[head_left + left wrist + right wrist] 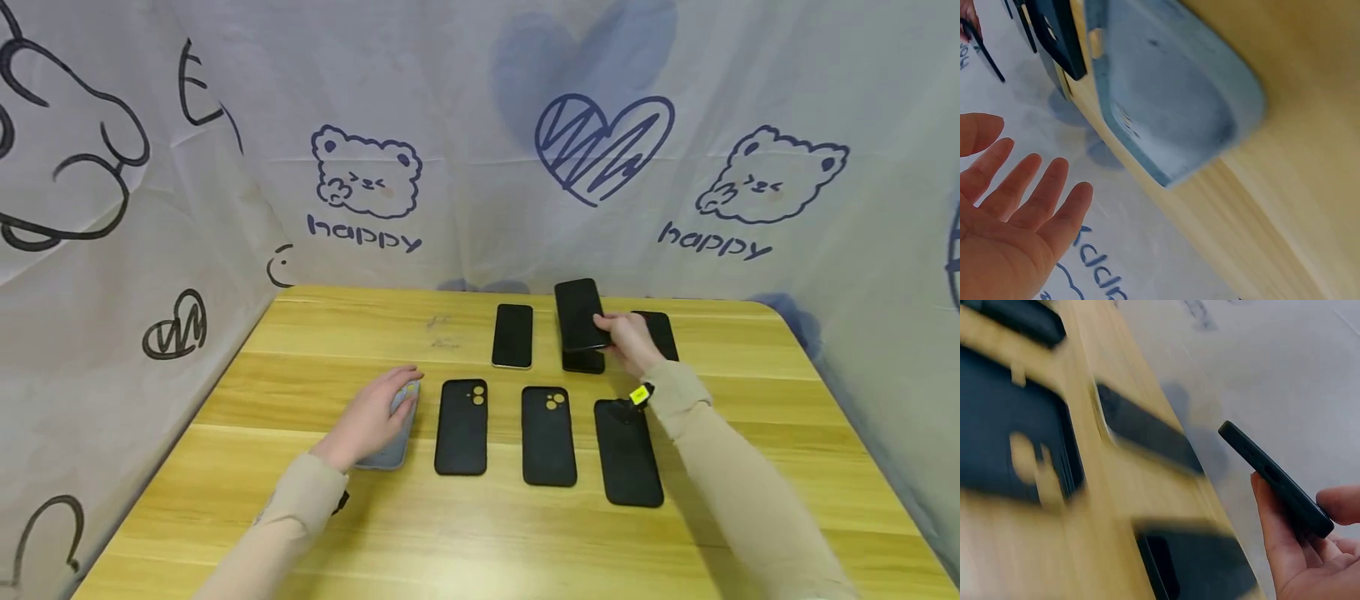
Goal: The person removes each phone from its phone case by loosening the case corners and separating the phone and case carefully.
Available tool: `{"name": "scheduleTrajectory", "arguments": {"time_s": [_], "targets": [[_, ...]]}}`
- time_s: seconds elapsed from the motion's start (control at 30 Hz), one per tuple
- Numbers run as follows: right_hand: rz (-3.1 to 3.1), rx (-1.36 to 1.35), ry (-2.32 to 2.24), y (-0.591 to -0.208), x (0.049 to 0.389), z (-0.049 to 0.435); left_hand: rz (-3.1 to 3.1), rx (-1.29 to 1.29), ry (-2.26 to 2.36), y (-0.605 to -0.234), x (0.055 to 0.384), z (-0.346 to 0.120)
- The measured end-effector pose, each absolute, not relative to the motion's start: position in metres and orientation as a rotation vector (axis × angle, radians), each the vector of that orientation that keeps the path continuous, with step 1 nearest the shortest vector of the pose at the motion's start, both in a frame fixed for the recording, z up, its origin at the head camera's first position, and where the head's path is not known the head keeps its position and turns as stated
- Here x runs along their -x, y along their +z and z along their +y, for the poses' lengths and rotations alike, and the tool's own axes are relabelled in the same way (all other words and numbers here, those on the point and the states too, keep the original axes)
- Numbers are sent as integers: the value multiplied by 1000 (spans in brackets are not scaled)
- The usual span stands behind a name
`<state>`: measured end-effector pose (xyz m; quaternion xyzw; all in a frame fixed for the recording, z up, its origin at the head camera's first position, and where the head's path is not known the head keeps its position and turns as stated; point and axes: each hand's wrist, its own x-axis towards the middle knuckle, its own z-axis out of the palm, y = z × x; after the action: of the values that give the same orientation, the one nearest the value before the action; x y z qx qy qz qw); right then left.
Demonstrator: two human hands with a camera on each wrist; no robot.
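Between the thumb and fingers of my right hand (628, 340) is a black phone (579, 312), raised and tilted at the back of the table. It overlaps another dark phone (583, 362) lying below it. In the right wrist view the held phone (1272, 475) shows its narrow edge, with a port slot. My left hand (375, 417) hovers over a grey-blue phone case (386, 455) at the left, partly covering it in the head view. In the left wrist view its fingers (1054, 194) are spread and relaxed, apart from the case (1172, 81), whose hollow inside faces up.
Two black phone cases (461, 437) with camera holes lie mid-table, beside a black phone-shaped piece (630, 458) under the right forearm. Along the back are a dark phone (512, 336) and another (657, 332) behind the right hand. A printed cloth (480, 208) borders the table.
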<state>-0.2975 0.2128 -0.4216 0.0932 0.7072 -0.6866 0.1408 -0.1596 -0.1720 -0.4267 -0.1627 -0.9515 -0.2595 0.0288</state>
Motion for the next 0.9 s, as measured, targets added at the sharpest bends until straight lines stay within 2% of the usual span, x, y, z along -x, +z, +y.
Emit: {"name": "scheduleTrajectory", "arguments": {"time_s": [0.2,0.4,0.63,0.9], "targets": [[1857,-229,-2050,-422,304,120,-2914,447,-775,-429,156,-190],[1708,-234,-2070,-433,303,54,-2920,396,-775,-430,150,-204],[1644,-234,-2091,-450,302,10,-2926,327,-809,-431,147,-213],[1707,-218,-2055,-461,304,-16,-2934,291,-835,-432,146,-218]]}}
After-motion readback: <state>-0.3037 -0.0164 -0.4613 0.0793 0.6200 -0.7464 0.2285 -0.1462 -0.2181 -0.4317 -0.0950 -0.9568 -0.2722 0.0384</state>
